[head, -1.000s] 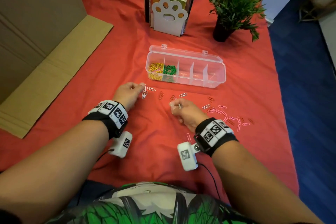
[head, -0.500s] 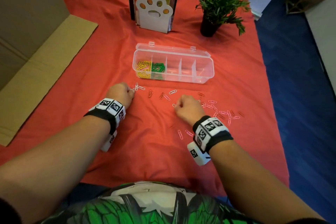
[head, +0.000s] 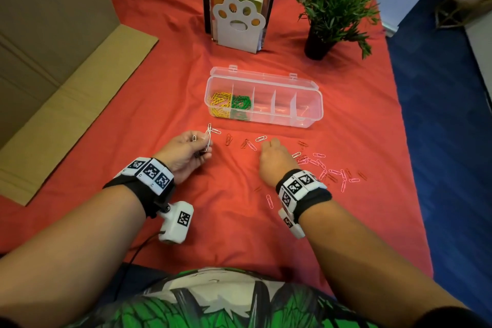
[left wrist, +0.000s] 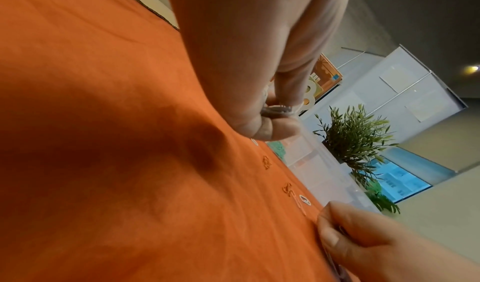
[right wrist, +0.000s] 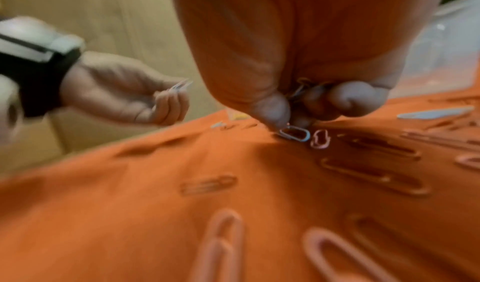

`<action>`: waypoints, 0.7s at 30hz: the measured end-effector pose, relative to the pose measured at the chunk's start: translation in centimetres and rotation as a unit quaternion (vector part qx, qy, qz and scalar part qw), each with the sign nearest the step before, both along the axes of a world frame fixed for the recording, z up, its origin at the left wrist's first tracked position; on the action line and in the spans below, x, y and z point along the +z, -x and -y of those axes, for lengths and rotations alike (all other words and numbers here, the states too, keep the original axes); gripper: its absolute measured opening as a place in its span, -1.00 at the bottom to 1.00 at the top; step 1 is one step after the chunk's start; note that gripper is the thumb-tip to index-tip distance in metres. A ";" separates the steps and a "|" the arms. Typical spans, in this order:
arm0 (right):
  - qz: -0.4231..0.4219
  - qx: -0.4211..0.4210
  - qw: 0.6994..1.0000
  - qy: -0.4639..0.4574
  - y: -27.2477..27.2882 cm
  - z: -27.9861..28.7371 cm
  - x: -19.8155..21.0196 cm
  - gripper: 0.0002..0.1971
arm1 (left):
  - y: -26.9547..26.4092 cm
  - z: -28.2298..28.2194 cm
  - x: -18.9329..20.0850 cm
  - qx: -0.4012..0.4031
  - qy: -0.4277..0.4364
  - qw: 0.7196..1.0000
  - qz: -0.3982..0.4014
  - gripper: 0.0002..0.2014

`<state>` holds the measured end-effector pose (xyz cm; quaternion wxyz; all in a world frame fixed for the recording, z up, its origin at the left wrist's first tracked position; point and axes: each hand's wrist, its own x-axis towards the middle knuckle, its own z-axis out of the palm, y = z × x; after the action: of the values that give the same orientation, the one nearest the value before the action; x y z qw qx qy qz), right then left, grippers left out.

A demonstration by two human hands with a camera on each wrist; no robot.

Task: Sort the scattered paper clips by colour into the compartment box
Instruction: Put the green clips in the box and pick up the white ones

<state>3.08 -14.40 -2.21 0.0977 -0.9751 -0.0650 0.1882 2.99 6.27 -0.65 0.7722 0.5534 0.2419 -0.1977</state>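
Note:
The clear compartment box (head: pixel 308 114) lies open on the red cloth; its left cells hold yellow clips (head: pixel 219 104) and green clips (head: pixel 241 102). My left hand (head: pixel 205 145) is just above the cloth, left of the box front, and pinches a small bunch of white paper clips (head: pixel 208 136); the same bunch (left wrist: pixel 275 108) shows in the left wrist view. My right hand (head: pixel 271 150) is knuckles-up on the cloth. In the right wrist view its fingertips (right wrist: pixel 279 118) pinch a white clip (right wrist: pixel 294 133), with more clips (right wrist: pixel 301 87) tucked in the curled fingers.
Red clips (head: pixel 229 138) and white clips (head: pixel 261 138) lie between my hands; pink clips (head: pixel 319 164) spread to the right. A paw-shaped book stand (head: pixel 238 26) and a potted plant (head: pixel 332 8) stand behind the box. Cardboard (head: pixel 66 82) lies left.
My left hand has lifted off the cloth and turned, showing the white clips it holds. My right hand has shifted slightly along the row of clips and stays low on the cloth.

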 end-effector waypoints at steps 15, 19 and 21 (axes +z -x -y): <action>-0.164 -0.417 0.716 -0.535 -2.5 3.4 2.6 -0.89 | -4.0 1.3 -0.3 0.026 -0.070 0.995 -0.071 -0.65; -0.027 -0.131 0.975 -0.175 -3.2 1.9 1.7 -0.81 | -4.9 1.2 -0.5 -0.102 -0.429 0.894 0.079 -0.77; 0.012 -0.032 0.996 -0.085 -3.3 1.5 1.1 -0.70 | -5.1 1.2 -0.7 -0.174 -0.533 0.815 0.146 -0.74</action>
<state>6.42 -15.91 -1.11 0.1855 -0.9671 -0.0506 0.1667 8.06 5.10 -1.36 0.3357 0.9334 0.0936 -0.0858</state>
